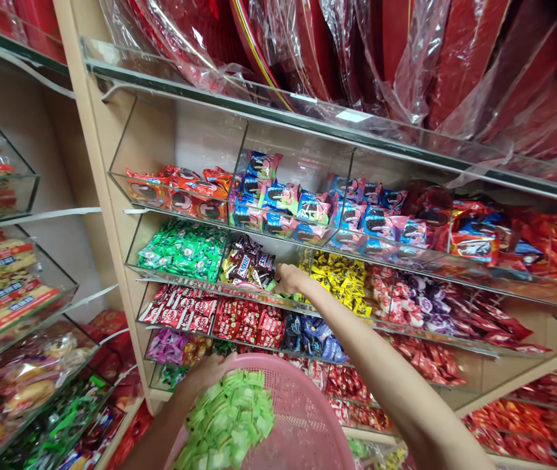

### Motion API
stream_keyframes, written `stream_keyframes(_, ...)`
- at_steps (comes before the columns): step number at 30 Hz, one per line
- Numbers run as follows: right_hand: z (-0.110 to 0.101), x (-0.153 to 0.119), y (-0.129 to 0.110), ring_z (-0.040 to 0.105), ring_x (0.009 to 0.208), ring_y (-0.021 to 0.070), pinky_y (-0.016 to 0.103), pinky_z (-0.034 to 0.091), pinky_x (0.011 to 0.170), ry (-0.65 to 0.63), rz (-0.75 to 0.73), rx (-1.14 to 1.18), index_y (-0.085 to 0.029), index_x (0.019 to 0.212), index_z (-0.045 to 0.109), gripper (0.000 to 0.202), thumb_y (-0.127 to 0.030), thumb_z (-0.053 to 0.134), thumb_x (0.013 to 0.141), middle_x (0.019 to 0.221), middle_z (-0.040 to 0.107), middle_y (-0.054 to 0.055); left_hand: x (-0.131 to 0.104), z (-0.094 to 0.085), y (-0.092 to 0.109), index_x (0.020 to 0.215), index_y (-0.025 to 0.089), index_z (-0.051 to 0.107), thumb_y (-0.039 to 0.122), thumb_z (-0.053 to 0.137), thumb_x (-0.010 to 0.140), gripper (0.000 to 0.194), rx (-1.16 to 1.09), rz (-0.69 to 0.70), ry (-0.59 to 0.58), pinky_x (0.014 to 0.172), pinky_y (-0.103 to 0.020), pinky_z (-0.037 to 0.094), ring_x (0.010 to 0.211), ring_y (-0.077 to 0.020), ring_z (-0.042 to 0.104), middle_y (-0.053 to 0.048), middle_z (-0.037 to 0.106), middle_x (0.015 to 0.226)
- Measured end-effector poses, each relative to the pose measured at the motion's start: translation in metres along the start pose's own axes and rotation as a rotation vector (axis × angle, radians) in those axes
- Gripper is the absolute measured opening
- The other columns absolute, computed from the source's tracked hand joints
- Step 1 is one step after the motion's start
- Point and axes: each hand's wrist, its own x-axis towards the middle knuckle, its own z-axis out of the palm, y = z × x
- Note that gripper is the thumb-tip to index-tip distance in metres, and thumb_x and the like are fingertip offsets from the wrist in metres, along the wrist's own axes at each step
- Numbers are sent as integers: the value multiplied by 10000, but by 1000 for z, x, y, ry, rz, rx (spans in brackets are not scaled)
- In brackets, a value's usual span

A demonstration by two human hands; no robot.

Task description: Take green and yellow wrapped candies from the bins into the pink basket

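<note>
My left hand (212,371) is closed on the rim of a pink plastic basket (307,411), which tilts towards me below the shelves. Light green wrapped sweets (239,408) are heaped in the basket's left side. My right hand (292,279) reaches into a glass compartment, its fingers curled downward beside dark brown Snickers bars (251,262). A few light green pieces lie under the fingers; whether the fingertips hold one is hidden.
Green packets (185,251) fill the compartment to the left, and yellow packets (339,281) lie to the right. Blue and pink biscuit packs (281,199) stand above. A glass shelf edge (278,114) crosses overhead, and a wooden upright (95,170) rises on the left.
</note>
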Motion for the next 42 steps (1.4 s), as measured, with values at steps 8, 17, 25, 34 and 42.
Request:
stream_keyframes(8,-1,-4,4,560,868,177,222,403,685,72,-43,66,-193,942,604,370,-235,676,581,972,599,65,3,3,-4,690,180,646,699,120,712,739,-11,11,12,605,-275,368,744,-247,596,-81,659,716)
stream_keyframes(17,4,5,14,540,762,148,206,365,623,165,-54,127,-195,952,604,359,-316,649,617,865,597,37,2,0,-3,639,174,632,694,106,716,743,-1,29,10,607,-282,373,747,-255,597,-88,657,703)
stream_keyframes(25,-9,1,14,525,739,129,205,362,625,311,-121,196,-199,970,567,266,-309,543,730,824,598,23,-2,-4,-2,669,175,638,701,110,711,747,0,28,-1,625,-288,373,773,-259,596,-86,661,737)
stream_keyframes(34,-12,-4,14,550,773,151,201,375,627,119,-154,53,-180,1000,553,351,-243,613,661,881,593,54,-2,-4,0,682,172,648,705,119,707,752,-6,6,-5,608,-277,374,751,-254,598,-90,663,717)
stream_keyframes(42,-5,-3,8,523,679,116,192,326,551,-10,-207,-85,-167,787,591,177,-238,618,626,751,576,21,-3,-1,-4,666,177,638,679,127,727,719,-6,6,5,618,-261,369,749,-232,595,-71,653,696)
